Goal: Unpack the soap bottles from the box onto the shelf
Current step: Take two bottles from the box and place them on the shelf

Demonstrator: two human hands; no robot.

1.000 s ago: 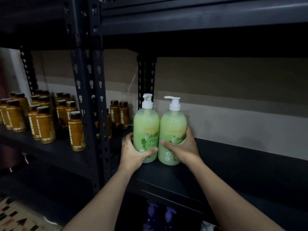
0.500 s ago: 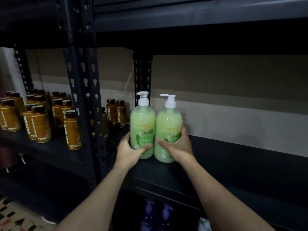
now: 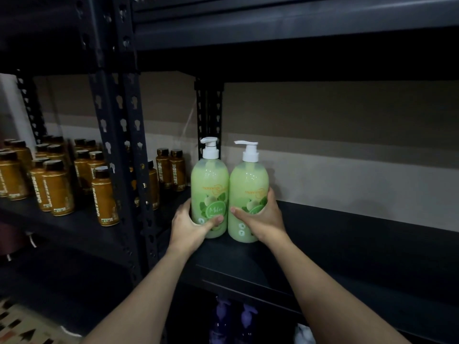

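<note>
**Position.** Two green soap bottles stand upright and side by side at the left end of the dark shelf (image 3: 347, 234), near its front edge. Whether they touch cannot be told. The left bottle (image 3: 210, 187) stands just in front of the rear post (image 3: 208, 112). The right bottle (image 3: 248, 182) is at its other side. The box is not in view.

**Hands.** The left hand (image 3: 188, 225) wraps the lower body of the left bottle, thumb across the label. The right hand (image 3: 264, 219) holds the right bottle the same way, fingers (image 3: 270, 196) curled round its far side. Both grips are closed on the bottles; neither is released.

**Handling.** Each bottle looks full, so I judge it fairly heavy for one hand. The plastic wall is smooth and glossy. It is likely slippery and probably gives a little under a squeeze. The body should survive a knock. The white pumps (image 3: 248, 147) stand tall and thin, though, so they are a poor place to lift by, and a bump could turn or crack a spout. The sound hold is the one in use: low round the body, base kept flat on the shelf.

**Surroundings.** Beyond the front post (image 3: 119, 145) on the left, rows of brown bottles (image 3: 57, 187) fill the neighbouring bay, well apart from the hands. The upper shelf (image 3: 273, 26) sits above the pumps with room to spare. Purple bottles (image 3: 223, 316) show dimly on the level below. The posts block any slide leftward. In my judgement, further bottles belong to the right.
</note>
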